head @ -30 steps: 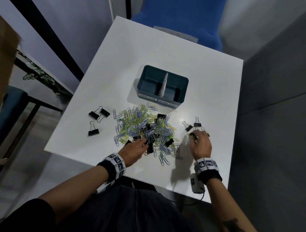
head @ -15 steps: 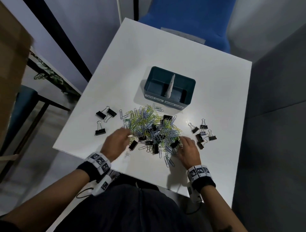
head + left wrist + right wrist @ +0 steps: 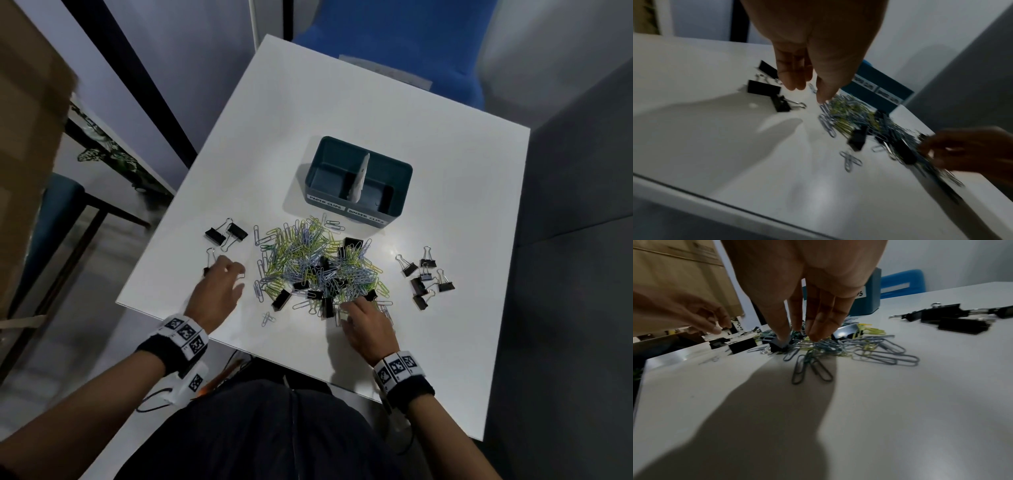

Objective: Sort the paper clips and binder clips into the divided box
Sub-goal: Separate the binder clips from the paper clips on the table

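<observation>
Paper clips (image 3: 318, 263) heaped with black binder clips (image 3: 426, 277) on white tabletop (image 3: 342, 102) before teal divided box (image 3: 358, 180), left hand (image 3: 219, 291) hovered, fingers loosely extended, empty, right hand (image 3: 368, 325) fingers pinched binder clip (image 3: 778, 343) at pile's near edge.

Divided box (image 3: 358, 178) — behind clip pile (image 3: 318, 263)

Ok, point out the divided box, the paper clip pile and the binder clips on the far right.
divided box (image 3: 321, 161), head view, on its left outer wall.
paper clip pile (image 3: 301, 246), head view, on the pile's middle.
right binder clip group (image 3: 418, 285), head view, on one black clip body.
</observation>
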The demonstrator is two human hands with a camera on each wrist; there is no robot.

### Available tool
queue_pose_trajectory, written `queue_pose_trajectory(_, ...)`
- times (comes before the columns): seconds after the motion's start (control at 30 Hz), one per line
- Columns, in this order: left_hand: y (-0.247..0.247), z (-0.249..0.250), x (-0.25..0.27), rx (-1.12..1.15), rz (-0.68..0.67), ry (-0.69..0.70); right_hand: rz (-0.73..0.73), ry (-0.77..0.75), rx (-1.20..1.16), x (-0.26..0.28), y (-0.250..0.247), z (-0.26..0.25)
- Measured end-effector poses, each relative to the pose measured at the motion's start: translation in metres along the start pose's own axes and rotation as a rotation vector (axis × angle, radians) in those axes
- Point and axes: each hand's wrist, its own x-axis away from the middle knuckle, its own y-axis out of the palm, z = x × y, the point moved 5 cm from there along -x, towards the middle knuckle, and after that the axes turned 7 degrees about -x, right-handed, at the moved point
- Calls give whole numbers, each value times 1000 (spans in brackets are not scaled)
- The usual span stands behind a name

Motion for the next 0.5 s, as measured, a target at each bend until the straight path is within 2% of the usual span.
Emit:
queue_pose_trajectory(0.13, 24, 46, 11, -84, -207, 267, -62, -41, 8, -8, 10, -19)
queue_pose_trajectory(0.23, 47, 61, 10, -191, -294, 306, -92, 24, 89, -17, 20, -24)
queue_pose_trajectory(0.37, 54, 83, 3, -229, -283, 312, -58, 102, 70, -22, 22, -31)
queue_pose_trajectory(0.5, 54, 99, -2, -205, -254, 354, -38, 110, 30, -22, 19, -36)
